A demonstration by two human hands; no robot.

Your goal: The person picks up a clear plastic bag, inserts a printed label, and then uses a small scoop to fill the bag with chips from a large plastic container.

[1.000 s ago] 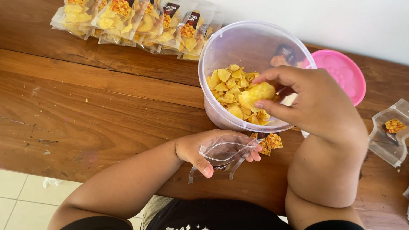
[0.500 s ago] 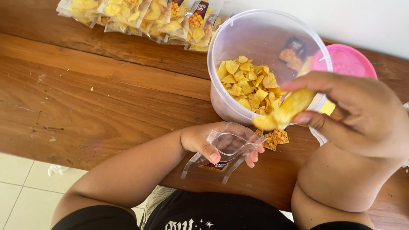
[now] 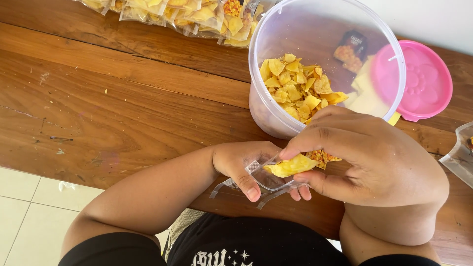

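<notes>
Right hand [image 3: 374,167]: your fingers pinch thin, curled yellow chips [image 3: 290,165].
Left hand [image 3: 246,165]: your fingers clamp the clear plastic pouch [image 3: 268,181], mouth open under the chips.
Tub [image 3: 276,116]: round, translucent, just beyond, holding more chips.

The chips [image 3: 300,91] were pale yellow in a clear tub [image 3: 315,29]; its lid [image 3: 423,83] at upper right was bright pink, the surface [image 3: 123,98] streaked reddish-brown, the floor [image 3: 24,207] cream-tiled.

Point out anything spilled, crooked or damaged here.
Only small crumbs lie scattered on the wooden table, left of the clear tub. The chip in the right hand looks whole.
</notes>
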